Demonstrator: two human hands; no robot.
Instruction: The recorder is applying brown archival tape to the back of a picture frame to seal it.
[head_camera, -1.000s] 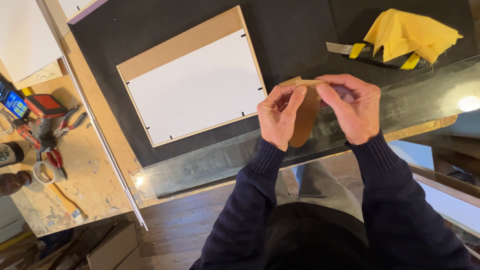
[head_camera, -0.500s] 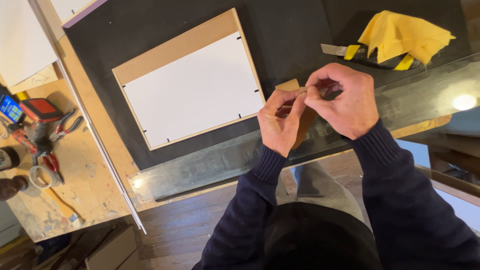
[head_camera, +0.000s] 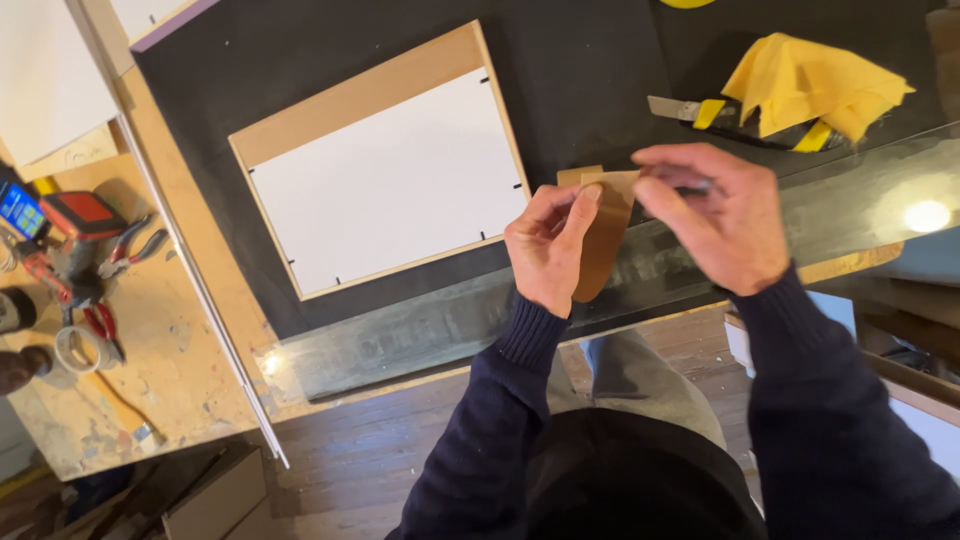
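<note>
Pinching a strip of brown tape (head_camera: 603, 240) from 9 o'clock, left hand (head_camera: 548, 250) grips its edge between thumb and fingers. Tape glossy, curling, hanging over the black mat (head_camera: 300, 90). Right hand (head_camera: 722, 220) at 3 o'clock, fingertips closed on the top end; contact blurred.

We saw the bench under warm, fairly even indoor light. A lamp glared as a bright spot on the glass sheet (head_camera: 880, 200) at the right, with a smaller glint near its left end. The right hand (head_camera: 715, 225) was slightly motion-blurred; the corners looked dimmer.
</note>
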